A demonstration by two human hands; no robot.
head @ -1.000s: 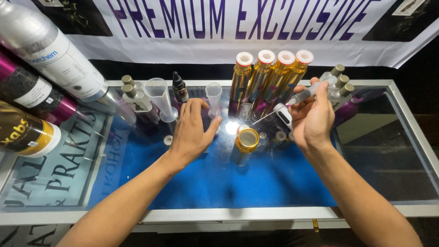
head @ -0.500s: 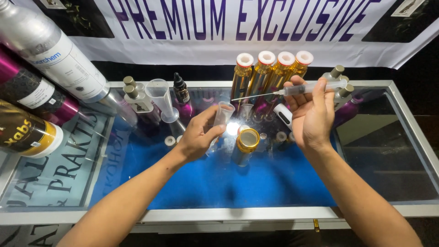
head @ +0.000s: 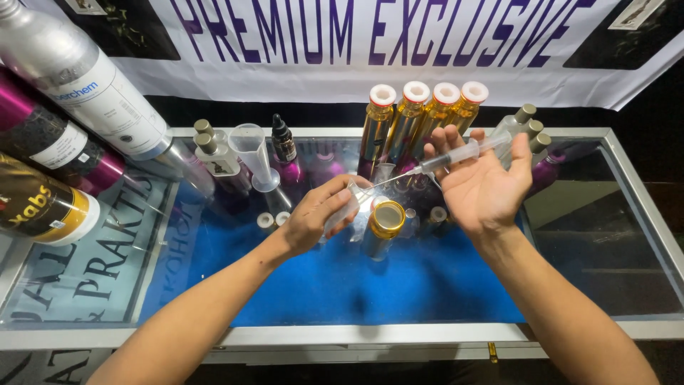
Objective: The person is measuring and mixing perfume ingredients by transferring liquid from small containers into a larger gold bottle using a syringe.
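Nearest the camera, the glass-topped counter with a metal frame (head: 427, 335) shows a blue lining beneath the pane. Just above it, the left hand (head: 313, 221) curls narrowly around a small clear plastic cup (head: 344, 208), tilted with its mouth turned to the right; thumb and fingers wrap its side wall. The cup looks light and thin-walled, so it would likely flex or pop out under a hard squeeze; a gentle hold around the middle of the wall, as here, suits it. Beside it stands an open gold metal bottle (head: 385, 227) with its round mouth up, upright on the glass and apart from both hands. The right hand (head: 481, 187) is spread fairly wide, palm up, with a clear plastic syringe with a long thin metal needle (head: 456, 155) lying across the fingers and pinned by the thumb; the needle tip reaches to the cup's mouth. The syringe seems light and stiff at the barrel, smooth and probably slippery, while the needle is slender, sharp and easily bent, so the barrel is the place to grip. Farther back stand a clear plastic funnel-shaped measuring cone (head: 251, 153), a small dark dropper bottle (head: 283, 140), and a row of four gold bottles with white caps (head: 424, 114). At far left lie large aluminium canisters (head: 85, 85).
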